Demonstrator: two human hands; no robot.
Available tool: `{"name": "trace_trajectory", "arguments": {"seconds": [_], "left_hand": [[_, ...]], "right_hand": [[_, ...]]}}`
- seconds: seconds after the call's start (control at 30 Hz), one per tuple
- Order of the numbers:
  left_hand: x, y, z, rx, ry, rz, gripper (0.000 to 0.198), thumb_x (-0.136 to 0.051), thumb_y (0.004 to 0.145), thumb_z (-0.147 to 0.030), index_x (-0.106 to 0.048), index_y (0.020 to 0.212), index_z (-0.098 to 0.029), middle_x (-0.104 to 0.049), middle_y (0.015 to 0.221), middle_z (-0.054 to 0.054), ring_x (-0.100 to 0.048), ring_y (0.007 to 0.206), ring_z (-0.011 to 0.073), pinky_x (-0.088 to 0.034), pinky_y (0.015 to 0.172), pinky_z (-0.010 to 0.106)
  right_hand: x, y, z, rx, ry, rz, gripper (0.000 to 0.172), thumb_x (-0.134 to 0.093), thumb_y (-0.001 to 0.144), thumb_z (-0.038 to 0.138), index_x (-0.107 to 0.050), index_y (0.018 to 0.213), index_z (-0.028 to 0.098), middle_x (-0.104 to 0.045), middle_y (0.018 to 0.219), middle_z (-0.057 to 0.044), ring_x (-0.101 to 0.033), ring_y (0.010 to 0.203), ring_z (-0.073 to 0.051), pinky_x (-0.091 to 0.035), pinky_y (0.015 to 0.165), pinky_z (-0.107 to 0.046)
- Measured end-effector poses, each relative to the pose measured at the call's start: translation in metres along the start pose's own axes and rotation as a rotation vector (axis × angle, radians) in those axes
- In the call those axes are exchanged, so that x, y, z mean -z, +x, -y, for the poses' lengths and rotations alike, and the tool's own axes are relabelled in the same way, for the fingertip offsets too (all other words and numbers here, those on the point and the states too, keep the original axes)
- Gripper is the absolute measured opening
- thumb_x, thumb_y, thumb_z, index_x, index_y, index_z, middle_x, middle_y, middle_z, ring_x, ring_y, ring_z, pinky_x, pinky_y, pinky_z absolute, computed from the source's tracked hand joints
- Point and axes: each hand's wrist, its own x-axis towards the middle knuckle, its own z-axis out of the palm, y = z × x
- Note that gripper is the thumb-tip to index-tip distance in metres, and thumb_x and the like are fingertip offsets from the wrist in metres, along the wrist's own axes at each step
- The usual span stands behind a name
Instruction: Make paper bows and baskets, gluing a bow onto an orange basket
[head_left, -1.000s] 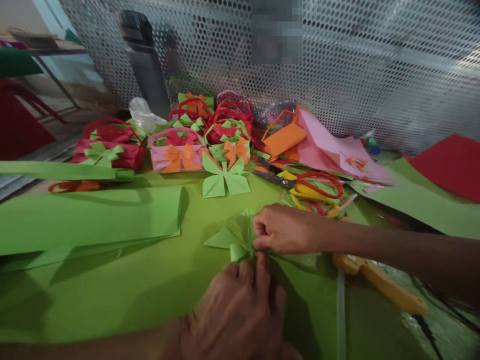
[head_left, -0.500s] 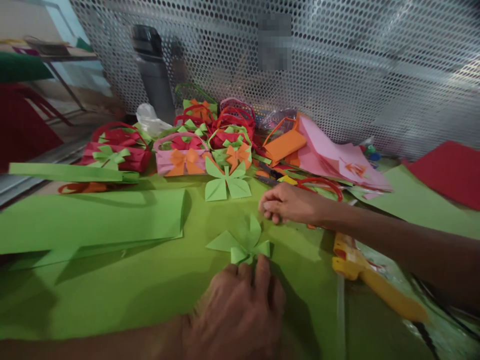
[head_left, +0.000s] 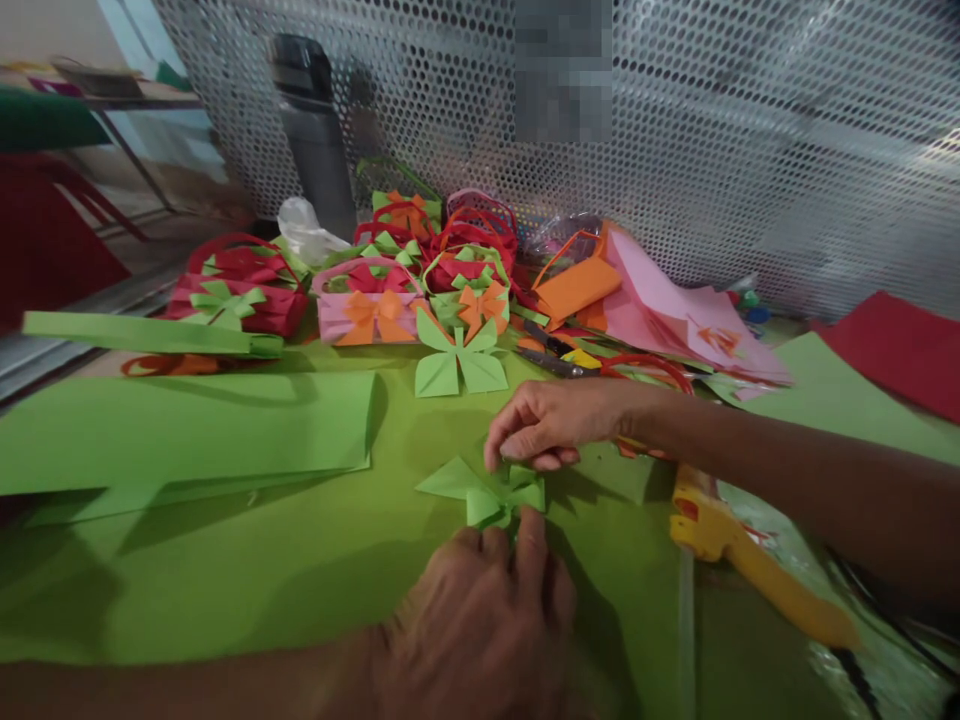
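Observation:
A light green paper bow (head_left: pixel 489 502) lies on the green tabletop, one pointed petal stretched out to the left and others curled inward. My left hand (head_left: pixel 480 620) comes from below, its fingertips pressed on the bow's near edge and holding it down. Above the bow, my right hand (head_left: pixel 544 428) is closed, with thumb and fingers bent at the upper petal, which it partly hides. Just beyond sits a flat green paper cutout with four petals (head_left: pixel 461 365).
Small paper bags with bows (head_left: pixel 367 315) crowd the back. Folded green sheets (head_left: pixel 187 430) lie left, a yellow glue gun (head_left: pixel 757 560) right. Scissors (head_left: pixel 559 355) and pink sheets (head_left: pixel 675 300) lie beyond my right hand. A dark bottle (head_left: pixel 315 140) stands by the perforated metal wall.
My right hand has moved down and left to the bow, and the raised upper petal is now folded down toward the centre. My left hand keeps its hold.

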Motion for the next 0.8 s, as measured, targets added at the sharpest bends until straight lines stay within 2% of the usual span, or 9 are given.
{"name": "trace_trajectory", "arguments": {"seconds": [0.13, 0.27, 0.43, 0.57, 0.63, 0.8], "left_hand": [[0.001, 0.001, -0.001, 0.005, -0.005, 0.002, 0.048, -0.044, 0.088, -0.052, -0.062, 0.108, -0.012, -0.062, 0.115, 0.024, -0.066, 0.066, 0.0249, -0.053, 0.051, 0.036], [-0.002, 0.0, 0.0, 0.017, -0.013, -0.056, 0.047, -0.046, 0.087, -0.053, -0.063, 0.107, -0.014, -0.063, 0.114, 0.021, -0.064, 0.063, 0.0241, -0.051, 0.05, 0.035], [-0.004, -0.001, -0.001, 0.036, -0.028, -0.116, 0.053, -0.046, 0.084, -0.06, -0.065, 0.102, -0.014, -0.065, 0.111, 0.021, -0.063, 0.062, 0.0238, -0.049, 0.049, 0.034], [-0.001, -0.001, -0.003, 0.047, -0.047, -0.047, 0.051, -0.045, 0.084, -0.06, -0.066, 0.1, -0.017, -0.066, 0.107, 0.018, -0.063, 0.062, 0.0237, -0.049, 0.05, 0.035], [0.001, -0.001, -0.004, 0.057, -0.038, -0.008, 0.052, -0.045, 0.084, -0.061, -0.065, 0.103, -0.016, -0.065, 0.111, 0.019, -0.064, 0.065, 0.0245, -0.05, 0.051, 0.035], [0.003, 0.001, -0.003, 0.038, -0.037, 0.004, 0.054, -0.042, 0.086, -0.059, -0.064, 0.108, -0.014, -0.061, 0.115, 0.023, -0.065, 0.067, 0.0266, -0.051, 0.051, 0.037]], "right_hand": [[0.0, 0.0, 0.005, -0.016, 0.01, 0.111, 0.022, -0.054, 0.085, 0.025, -0.062, 0.099, 0.011, -0.048, 0.045, 0.011, -0.032, 0.034, -0.002, -0.024, 0.037, -0.015], [0.001, -0.002, 0.011, -0.029, -0.019, 0.186, 0.023, -0.054, 0.085, 0.024, -0.063, 0.103, 0.012, -0.047, 0.046, 0.011, -0.031, 0.037, -0.002, -0.024, 0.039, -0.016], [0.002, 0.0, 0.014, -0.037, -0.133, 0.155, 0.012, -0.057, 0.08, 0.024, -0.062, 0.085, 0.013, -0.046, 0.047, 0.01, -0.035, 0.04, -0.004, -0.024, 0.041, -0.017], [0.001, 0.001, 0.016, -0.04, -0.155, 0.139, 0.011, -0.058, 0.077, 0.025, -0.054, 0.072, 0.016, -0.046, 0.051, 0.01, -0.035, 0.041, -0.004, -0.026, 0.041, -0.018], [0.001, 0.001, 0.018, -0.045, -0.18, 0.13, 0.012, -0.058, 0.076, 0.026, -0.053, 0.07, 0.017, -0.045, 0.051, 0.01, -0.035, 0.041, -0.004, -0.026, 0.042, -0.019], [0.0, 0.002, 0.02, -0.05, -0.265, 0.131, 0.01, -0.056, 0.076, 0.022, -0.052, 0.068, 0.016, -0.045, 0.052, 0.009, -0.037, 0.043, -0.005, -0.028, 0.043, -0.019]]}}
